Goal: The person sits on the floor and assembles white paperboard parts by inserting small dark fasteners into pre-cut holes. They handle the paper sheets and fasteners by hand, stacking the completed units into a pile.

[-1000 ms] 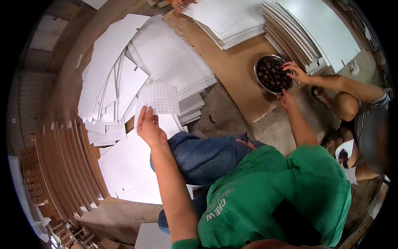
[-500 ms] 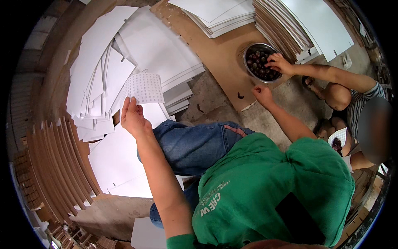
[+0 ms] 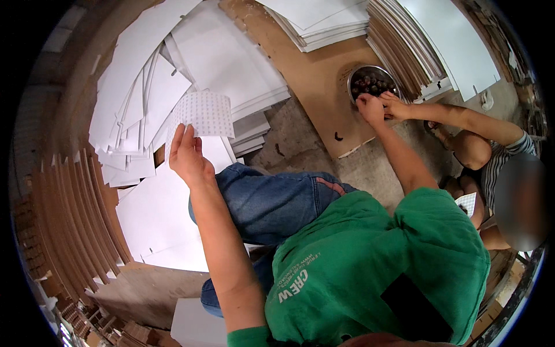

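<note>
Head view shows us sitting on the ground in a green shirt (image 3: 370, 272) and blue jeans (image 3: 277, 199), with both arms stretched out ahead of us. Our left hand (image 3: 188, 156) is raised and closed on the lower left corner of a dotted sheet (image 3: 202, 114), thumb and fingers pinching its edge, so the sheet stands up above the hand, in front of the piles of white boards (image 3: 225, 63) that lie fanned out on the floor. Our right hand (image 3: 370, 109) reaches far to the right and rests at the near rim of a metal bowl (image 3: 374, 81) filled with small dark round pieces; its fingers are curled, but we cannot tell whether they hold anything. The bowl stands on a brown board (image 3: 315, 75) lying flat on the ground. Just beside our right hand, another person's hand (image 3: 396, 106) also reaches to the bowl's rim, touching or nearly touching ours. Stacks of brown boards (image 3: 69, 225) stand on edge along the left side, well apart from both our hands.
</note>
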Motion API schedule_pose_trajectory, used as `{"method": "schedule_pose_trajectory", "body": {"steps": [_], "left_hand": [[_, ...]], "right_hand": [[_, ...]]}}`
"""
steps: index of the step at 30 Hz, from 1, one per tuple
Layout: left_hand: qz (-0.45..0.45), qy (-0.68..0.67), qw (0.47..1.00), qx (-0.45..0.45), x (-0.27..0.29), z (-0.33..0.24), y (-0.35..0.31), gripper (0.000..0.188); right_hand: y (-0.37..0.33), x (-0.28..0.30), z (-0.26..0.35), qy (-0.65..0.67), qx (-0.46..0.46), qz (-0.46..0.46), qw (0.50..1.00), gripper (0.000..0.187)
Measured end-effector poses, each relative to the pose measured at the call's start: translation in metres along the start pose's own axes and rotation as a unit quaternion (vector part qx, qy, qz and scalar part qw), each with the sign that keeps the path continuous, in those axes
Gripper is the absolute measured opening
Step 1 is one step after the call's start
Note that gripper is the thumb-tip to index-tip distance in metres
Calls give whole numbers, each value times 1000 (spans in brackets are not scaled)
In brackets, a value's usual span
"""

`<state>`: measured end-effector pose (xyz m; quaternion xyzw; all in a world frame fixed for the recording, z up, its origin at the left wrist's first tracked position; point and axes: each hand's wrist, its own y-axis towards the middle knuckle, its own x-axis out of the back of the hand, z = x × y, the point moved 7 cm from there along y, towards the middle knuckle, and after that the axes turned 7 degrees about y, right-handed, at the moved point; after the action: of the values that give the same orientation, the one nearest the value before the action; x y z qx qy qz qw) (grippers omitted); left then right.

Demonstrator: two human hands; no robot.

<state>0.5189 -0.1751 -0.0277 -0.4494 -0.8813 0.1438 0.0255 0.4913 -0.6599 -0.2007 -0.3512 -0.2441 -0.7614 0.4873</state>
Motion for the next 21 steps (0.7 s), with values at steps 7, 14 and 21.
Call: {"method": "schedule_pose_trajectory", "body": {"steps": [7, 14, 21], "left_hand": [[10, -8, 1000, 1, -3, 5, 5, 27], [13, 4, 1000, 2, -6, 5, 4, 27], [10, 18, 1000, 6, -7, 5, 5, 27]], "right_hand": [[46, 3, -4, -131, -45, 22, 990, 22], [94, 33, -38, -96, -144, -29, 984, 21], [94, 16, -24, -180, -125, 106, 970, 22]]}}
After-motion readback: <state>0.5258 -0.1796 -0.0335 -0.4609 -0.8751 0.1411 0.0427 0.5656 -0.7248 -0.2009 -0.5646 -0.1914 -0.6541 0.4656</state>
